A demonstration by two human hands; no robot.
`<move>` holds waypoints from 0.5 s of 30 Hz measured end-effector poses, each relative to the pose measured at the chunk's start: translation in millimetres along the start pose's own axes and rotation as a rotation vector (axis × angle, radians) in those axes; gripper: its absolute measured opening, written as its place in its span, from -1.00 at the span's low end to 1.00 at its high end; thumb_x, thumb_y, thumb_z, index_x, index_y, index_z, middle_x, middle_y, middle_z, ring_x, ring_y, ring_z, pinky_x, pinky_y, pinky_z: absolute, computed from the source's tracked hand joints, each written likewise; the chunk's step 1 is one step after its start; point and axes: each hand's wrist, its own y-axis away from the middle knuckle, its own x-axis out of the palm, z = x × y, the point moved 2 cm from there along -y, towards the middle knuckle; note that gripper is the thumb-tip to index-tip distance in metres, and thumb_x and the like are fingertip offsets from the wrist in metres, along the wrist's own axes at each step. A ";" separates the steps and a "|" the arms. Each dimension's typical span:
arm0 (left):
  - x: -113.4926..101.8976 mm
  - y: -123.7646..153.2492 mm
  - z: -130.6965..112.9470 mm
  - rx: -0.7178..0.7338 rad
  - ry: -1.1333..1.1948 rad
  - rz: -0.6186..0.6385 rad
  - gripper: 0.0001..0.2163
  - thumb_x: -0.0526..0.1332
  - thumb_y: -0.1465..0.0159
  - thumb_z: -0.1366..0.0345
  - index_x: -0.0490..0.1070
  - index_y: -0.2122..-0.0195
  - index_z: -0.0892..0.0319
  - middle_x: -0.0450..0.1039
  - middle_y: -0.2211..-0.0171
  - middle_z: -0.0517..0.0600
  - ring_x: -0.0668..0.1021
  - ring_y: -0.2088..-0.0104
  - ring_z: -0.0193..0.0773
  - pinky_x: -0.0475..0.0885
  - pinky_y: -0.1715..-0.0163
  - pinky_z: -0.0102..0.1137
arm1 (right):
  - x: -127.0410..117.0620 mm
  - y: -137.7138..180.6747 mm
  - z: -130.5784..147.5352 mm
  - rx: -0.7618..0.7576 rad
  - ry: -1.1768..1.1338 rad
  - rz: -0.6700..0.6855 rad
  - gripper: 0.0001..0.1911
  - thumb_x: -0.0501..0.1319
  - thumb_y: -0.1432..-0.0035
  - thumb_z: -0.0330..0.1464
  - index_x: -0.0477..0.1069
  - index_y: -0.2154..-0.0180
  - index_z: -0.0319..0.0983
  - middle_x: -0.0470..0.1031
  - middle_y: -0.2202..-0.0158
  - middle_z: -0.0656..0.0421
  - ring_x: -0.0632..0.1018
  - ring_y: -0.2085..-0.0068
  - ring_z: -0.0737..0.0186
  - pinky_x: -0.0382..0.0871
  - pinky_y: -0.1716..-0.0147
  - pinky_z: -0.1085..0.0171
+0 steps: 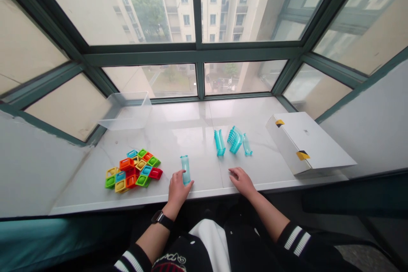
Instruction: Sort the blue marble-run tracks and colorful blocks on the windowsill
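Observation:
My left hand (177,188) rests near the front edge of a white marble windowsill (191,127), its fingers closed round the lower end of a clear teal tube piece (185,168) that stands upright. My right hand (241,179) lies flat on the sill a little to the right, fingers loosely spread and holding nothing. Beyond it stand more teal pieces: a straight tube (219,142), a curved ribbed piece (235,139) and a thin one (247,145). Left of my left hand lies a cluster of several coloured square frame tiles (134,171).
A clear plastic bin (126,110) sits at the back left by the window. A white flat box (307,142) with yellow-black corner marks lies at the right. Green window frames close off the back and sides. I wear a black watch (162,219).

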 end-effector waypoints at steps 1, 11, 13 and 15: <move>0.0 -1.9 -0.6 -0.010 -0.012 0.009 -0.54 0.34 -0.24 0.22 0.37 -0.16 0.13 0.37 -0.02 0.13 0.54 -0.06 0.07 0.47 -0.13 -0.03 | 0.2 1.3 0.4 -0.004 0.003 0.002 -0.64 0.20 -0.23 -0.36 0.60 -0.03 -0.19 0.58 0.07 0.04 0.60 0.10 0.07 0.52 -0.05 0.06; -10.2 -5.4 2.8 -0.344 0.682 0.194 -0.51 0.37 -0.23 0.15 0.36 -0.15 0.15 0.56 -0.02 0.17 0.65 0.11 -0.11 0.59 0.10 -0.22 | -1.4 6.1 5.4 0.003 -0.019 0.011 -0.64 0.22 -0.23 -0.35 0.60 -0.04 -0.16 0.58 0.01 0.04 0.62 0.07 0.08 0.54 -0.07 0.05; -9.6 -1.1 -1.9 -0.389 0.890 0.232 -0.49 0.38 -0.23 0.08 0.38 -0.16 0.17 0.55 -0.09 0.24 0.65 0.02 -0.09 0.61 0.09 -0.22 | 2.3 6.5 12.7 -0.008 -0.048 0.029 -0.63 0.20 -0.26 -0.33 0.59 -0.06 -0.16 0.56 -0.02 0.04 0.63 0.08 0.11 0.57 -0.02 0.08; -8.1 3.6 -10.1 -0.397 1.014 0.252 -0.46 0.41 -0.24 0.03 0.40 -0.16 0.16 0.52 -0.15 0.28 0.64 -0.05 -0.06 0.61 0.03 -0.19 | 7.8 7.0 24.8 -0.058 -0.080 0.056 -0.63 0.20 -0.27 -0.32 0.58 -0.08 -0.16 0.56 -0.05 0.04 0.63 0.05 0.11 0.58 0.00 0.10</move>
